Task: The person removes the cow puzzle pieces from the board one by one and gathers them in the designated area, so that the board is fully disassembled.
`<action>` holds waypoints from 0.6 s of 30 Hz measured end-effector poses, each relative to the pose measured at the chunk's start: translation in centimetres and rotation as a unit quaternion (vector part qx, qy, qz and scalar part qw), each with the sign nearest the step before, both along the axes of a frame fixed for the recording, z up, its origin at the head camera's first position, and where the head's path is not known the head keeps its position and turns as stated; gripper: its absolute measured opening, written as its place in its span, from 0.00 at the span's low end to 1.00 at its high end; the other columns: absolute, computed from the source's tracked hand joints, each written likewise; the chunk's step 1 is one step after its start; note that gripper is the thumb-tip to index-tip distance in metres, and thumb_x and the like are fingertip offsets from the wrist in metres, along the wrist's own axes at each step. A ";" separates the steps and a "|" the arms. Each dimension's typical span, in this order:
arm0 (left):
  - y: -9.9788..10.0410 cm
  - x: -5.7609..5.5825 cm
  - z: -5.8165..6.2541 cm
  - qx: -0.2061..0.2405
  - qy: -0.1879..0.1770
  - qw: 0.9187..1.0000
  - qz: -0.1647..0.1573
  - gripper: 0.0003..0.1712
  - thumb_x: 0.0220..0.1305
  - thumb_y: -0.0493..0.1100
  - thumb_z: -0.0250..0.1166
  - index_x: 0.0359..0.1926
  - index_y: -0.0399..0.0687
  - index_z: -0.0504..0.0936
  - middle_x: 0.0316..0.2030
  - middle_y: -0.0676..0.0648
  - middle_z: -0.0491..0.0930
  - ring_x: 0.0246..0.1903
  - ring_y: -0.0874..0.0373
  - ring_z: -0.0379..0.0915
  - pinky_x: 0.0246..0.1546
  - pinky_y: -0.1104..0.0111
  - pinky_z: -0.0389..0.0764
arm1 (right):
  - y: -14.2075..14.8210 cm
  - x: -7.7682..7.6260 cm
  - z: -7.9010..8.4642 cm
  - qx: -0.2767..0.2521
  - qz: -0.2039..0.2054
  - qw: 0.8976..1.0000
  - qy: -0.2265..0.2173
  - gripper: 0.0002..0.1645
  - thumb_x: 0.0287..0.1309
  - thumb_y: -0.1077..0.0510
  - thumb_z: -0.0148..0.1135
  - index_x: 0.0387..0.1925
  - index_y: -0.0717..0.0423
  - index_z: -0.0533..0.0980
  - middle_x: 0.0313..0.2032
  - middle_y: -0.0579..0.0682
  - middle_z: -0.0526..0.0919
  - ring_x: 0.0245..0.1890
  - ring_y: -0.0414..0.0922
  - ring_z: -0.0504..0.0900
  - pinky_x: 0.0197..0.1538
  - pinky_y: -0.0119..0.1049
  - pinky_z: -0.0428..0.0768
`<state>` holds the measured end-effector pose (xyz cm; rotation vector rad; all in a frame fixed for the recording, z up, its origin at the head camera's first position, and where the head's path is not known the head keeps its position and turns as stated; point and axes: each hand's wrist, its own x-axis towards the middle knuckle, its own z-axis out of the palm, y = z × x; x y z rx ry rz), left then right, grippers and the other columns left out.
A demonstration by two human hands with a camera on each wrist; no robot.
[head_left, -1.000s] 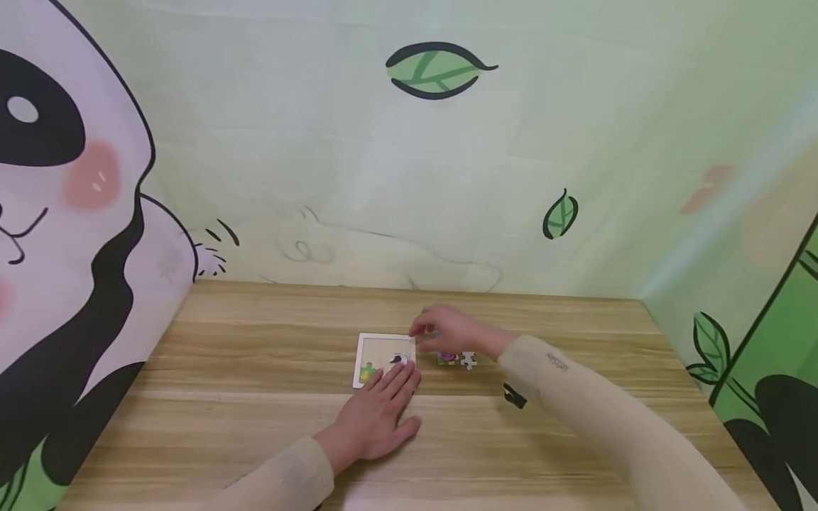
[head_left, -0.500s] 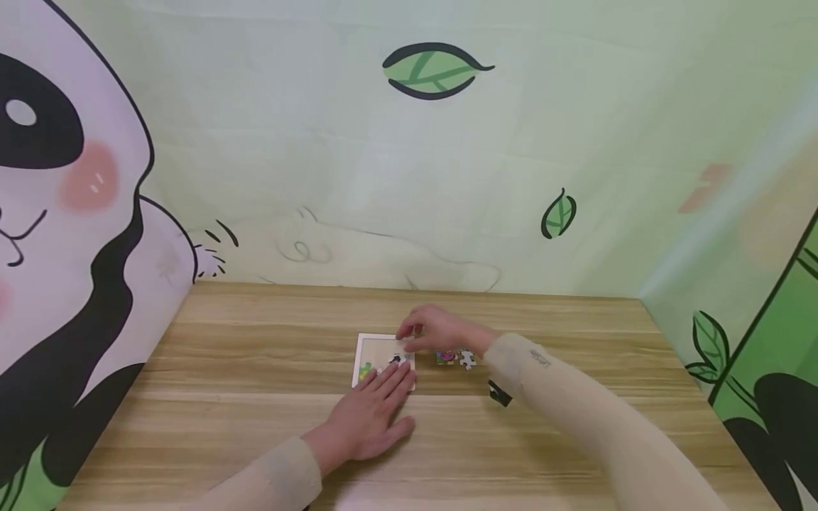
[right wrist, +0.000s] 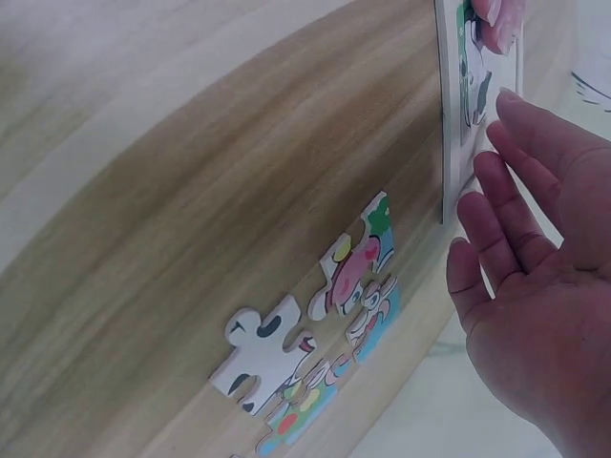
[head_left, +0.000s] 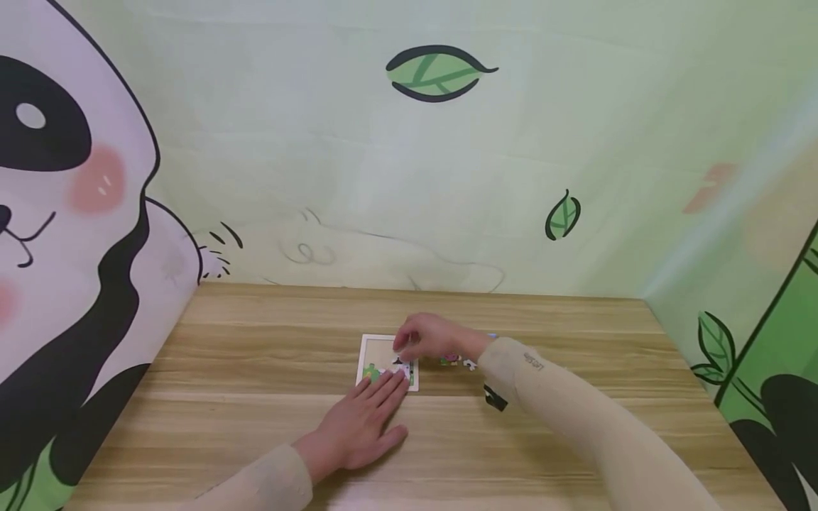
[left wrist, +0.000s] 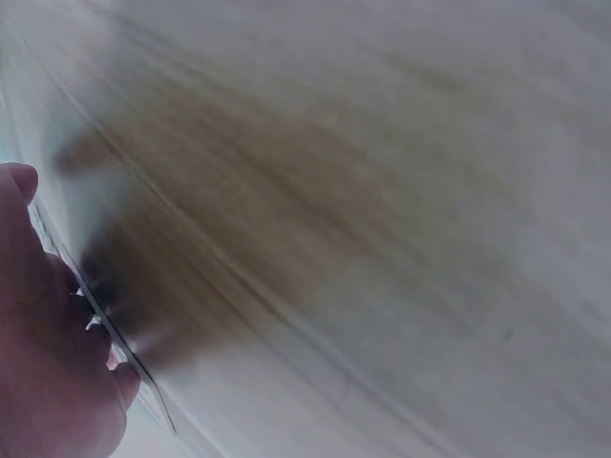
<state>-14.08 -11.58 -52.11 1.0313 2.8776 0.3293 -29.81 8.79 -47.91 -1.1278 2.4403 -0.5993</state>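
Note:
My left hand (head_left: 361, 429) lies palm down with straight fingers, its fingertips on the lower part of a white-rimmed puzzle tray (head_left: 363, 351). Over the right part of the tray is my right hand (head_left: 434, 336), thumb and forefinger bent down near a black-and-white puzzle piece (right wrist: 474, 81) that lies inside. In the right wrist view a narrow gap shows between that thumb (right wrist: 530, 119) and forefinger, with nothing visible in it. A green piece (head_left: 371, 372) sits in the tray's lower left corner. Left fingers hide part of the bottom row.
Several loose puzzle pieces lie on the wooden table right of the tray, including a white one with black spots (right wrist: 267, 355) and a pink one (right wrist: 353, 272). A small black object (head_left: 495, 397) hangs by the right sleeve. A printed cloth wall (head_left: 441, 184) stands behind the table.
My right hand has moved left from the tray's right edge to over its pieces. The left hand has slid slightly down and left, uncovering more of the tray's lower right.

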 end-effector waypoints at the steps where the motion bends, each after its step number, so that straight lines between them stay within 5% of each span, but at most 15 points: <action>1: 0.0 0.0 -0.1 0.000 0.001 1.000 0.000 0.42 0.82 0.62 0.47 0.83 0.40 0.60 0.83 0.41 0.57 0.82 0.44 0.52 0.81 0.47 0.57 | 0.0 0.0 0.0 0.001 0.000 1.000 0.001 0.11 0.68 0.59 0.73 0.50 0.55 0.87 0.44 0.46 0.85 0.45 0.40 0.80 0.55 0.36 0.81; 18: 0.0 0.0 -0.4 0.000 0.007 1.000 -0.002 0.42 0.82 0.62 0.48 0.82 0.39 0.61 0.83 0.41 0.58 0.82 0.45 0.52 0.80 0.47 0.59 | 0.1 0.8 -0.1 0.005 -0.032 0.999 -0.020 0.09 0.70 0.59 0.70 0.49 0.53 0.89 0.43 0.44 0.85 0.44 0.39 0.80 0.55 0.37 0.80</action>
